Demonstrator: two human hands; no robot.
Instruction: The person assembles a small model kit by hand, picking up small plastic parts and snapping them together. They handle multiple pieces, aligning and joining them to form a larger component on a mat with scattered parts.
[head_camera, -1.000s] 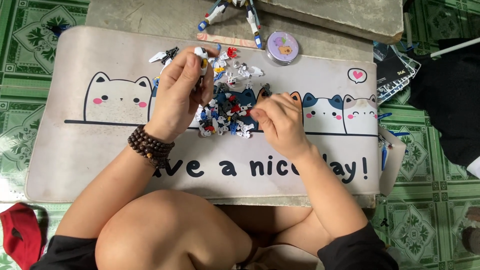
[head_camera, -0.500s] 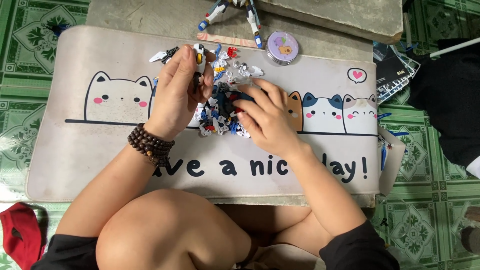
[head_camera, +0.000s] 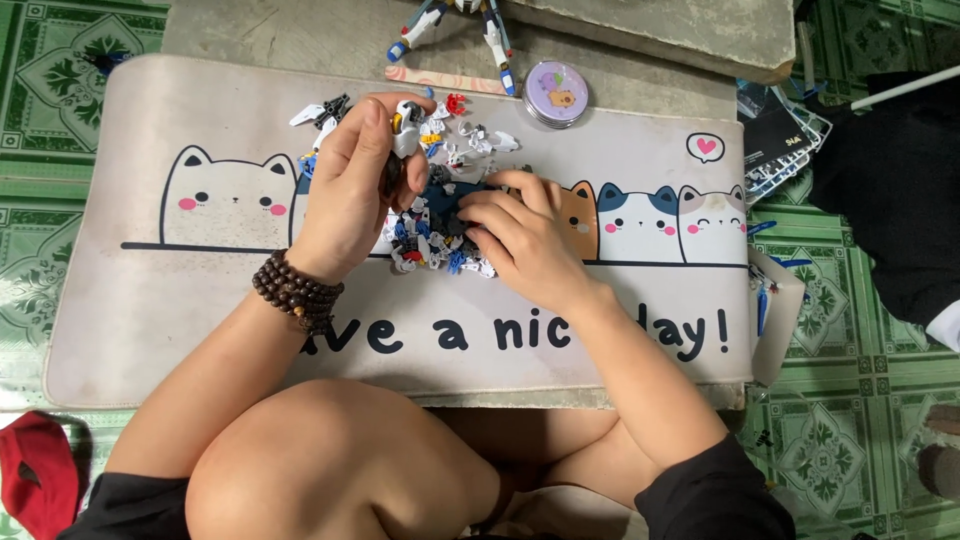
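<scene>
The person sat cross-legged on the green tiled floor (head_camera: 60, 250), bent over a pale mat (head_camera: 140, 300) printed with cartoon cats. In the middle of the mat lay a heap of small plastic parts (head_camera: 440, 235), white, blue, red and dark grey, scattered from the mat's top edge down toward the printed lettering.

The left hand (head_camera: 350, 190), with a dark bead bracelet (head_camera: 296, 292) on its wrist, was raised just above the heap. Its thumb and fingers were closed around a small white part (head_camera: 405, 128), which poked out at the fingertips with a dab of yellow on it.

The right hand (head_camera: 520, 235) lay palm down on the right side of the heap, fingers curled and pressed among the pieces. I could not tell whether it had anything pinched; the fingertips were buried in the parts.

Beyond the mat, on a grey slab (head_camera: 300, 35), stood the legs of a white and blue model figure (head_camera: 455, 25), and just beside them a round lilac tin (head_camera: 556, 93) touched the mat's top edge. A strip of pink card (head_camera: 440, 80) lay near it. Off to the right were parts frames (head_camera: 790, 150) and dark cloth (head_camera: 900, 200); a red cloth (head_camera: 35, 475) lay at the lower left.
</scene>
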